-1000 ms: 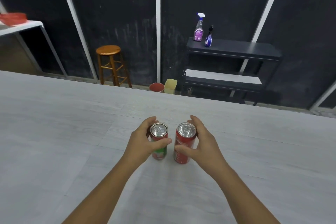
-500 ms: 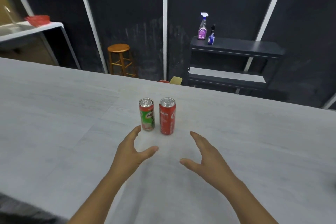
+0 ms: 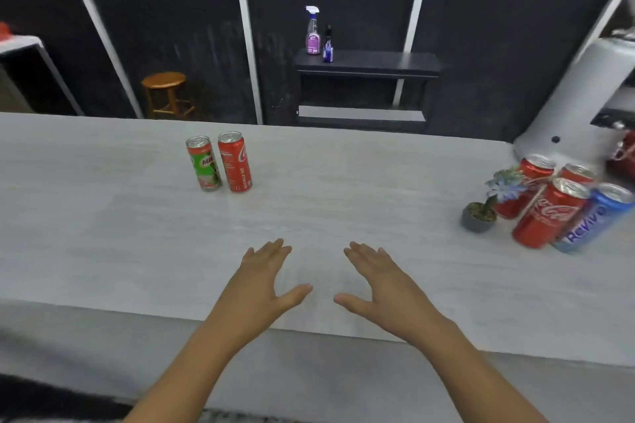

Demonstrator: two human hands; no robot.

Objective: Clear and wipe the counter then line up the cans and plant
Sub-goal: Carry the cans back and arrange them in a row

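A green and red Milo can and a red Coca-Cola can stand upright side by side near the far edge of the grey counter. My left hand and my right hand hover open and empty over the counter's near part, well short of those cans. At the right, a small potted plant with blue flowers stands next to a cluster of three red Coca-Cola cans and a blue Revive can.
A white appliance stands at the counter's far right behind the cluster. Beyond the counter are a wooden stool and a black shelf bearing a spray bottle and a small blue bottle.
Both hands let go of the two cans and drew back toward me, fingers spread. The view swung right, bringing the plant and the can cluster into sight.
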